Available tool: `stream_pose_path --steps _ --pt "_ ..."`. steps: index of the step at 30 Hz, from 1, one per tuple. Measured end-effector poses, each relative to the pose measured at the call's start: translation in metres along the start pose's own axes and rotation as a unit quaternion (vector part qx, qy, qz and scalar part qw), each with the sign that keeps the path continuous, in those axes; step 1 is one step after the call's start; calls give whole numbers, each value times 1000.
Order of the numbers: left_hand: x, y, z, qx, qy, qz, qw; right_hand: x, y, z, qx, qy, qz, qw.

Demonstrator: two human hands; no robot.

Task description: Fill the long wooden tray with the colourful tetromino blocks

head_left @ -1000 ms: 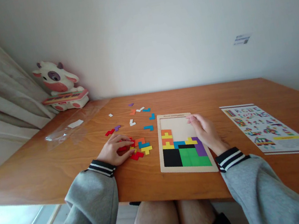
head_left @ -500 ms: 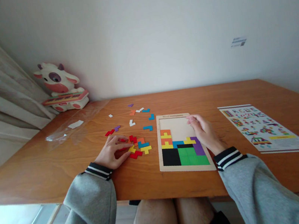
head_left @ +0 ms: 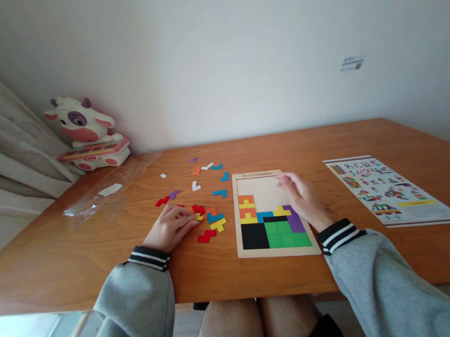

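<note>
My left hand [head_left: 169, 227] is among loose flat puzzle pieces, its thumb and fingers closed on a small yellow puzzle piece [head_left: 200, 218], mostly covered. Close by lie a red piece [head_left: 206, 236], a blue piece [head_left: 214, 217] and another yellow piece [head_left: 219, 225]. Over the right edge of the wooden puzzle board [head_left: 279, 255], my right hand [head_left: 302, 196] is held with thumb and fingers together; whatever is between them, if anything, cannot be made out. Green [head_left: 282, 233], black [head_left: 254, 236], purple [head_left: 295, 223], orange, yellow and blue pieces fill the board's lower part and left side.
Farther back lie several blue, white, orange and purple pieces [head_left: 173, 194]. A clear plastic bag [head_left: 85, 205] and a cow-shaped toy keyboard [head_left: 89, 133] are at the left. To the right is a printed pattern sheet [head_left: 395, 190]. Behind the table rises a wall.
My left fingers have closed on the yellow piece and shifted it; the neighbouring yellow piece has turned and red pieces have moved slightly. My right hand stays over the board. The view shifts a little.
</note>
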State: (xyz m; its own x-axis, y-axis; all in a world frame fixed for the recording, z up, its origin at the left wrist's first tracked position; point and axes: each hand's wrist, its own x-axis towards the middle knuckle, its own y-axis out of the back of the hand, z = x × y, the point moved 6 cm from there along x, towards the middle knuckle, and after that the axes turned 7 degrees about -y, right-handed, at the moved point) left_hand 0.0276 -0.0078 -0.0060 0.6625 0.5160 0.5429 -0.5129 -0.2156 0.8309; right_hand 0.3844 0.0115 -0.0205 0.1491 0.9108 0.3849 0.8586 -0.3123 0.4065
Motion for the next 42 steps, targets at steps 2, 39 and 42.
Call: stream_pose_path --steps 2,39,42 --pt "3 3 3 25 -5 12 1000 1 0 1 -7 0 0 1000" --pt "125 -67 40 -237 46 111 964 35 -53 -40 19 40 -209 977" --pt "123 -69 34 -240 62 121 961 36 -64 -39 48 26 -262 964"
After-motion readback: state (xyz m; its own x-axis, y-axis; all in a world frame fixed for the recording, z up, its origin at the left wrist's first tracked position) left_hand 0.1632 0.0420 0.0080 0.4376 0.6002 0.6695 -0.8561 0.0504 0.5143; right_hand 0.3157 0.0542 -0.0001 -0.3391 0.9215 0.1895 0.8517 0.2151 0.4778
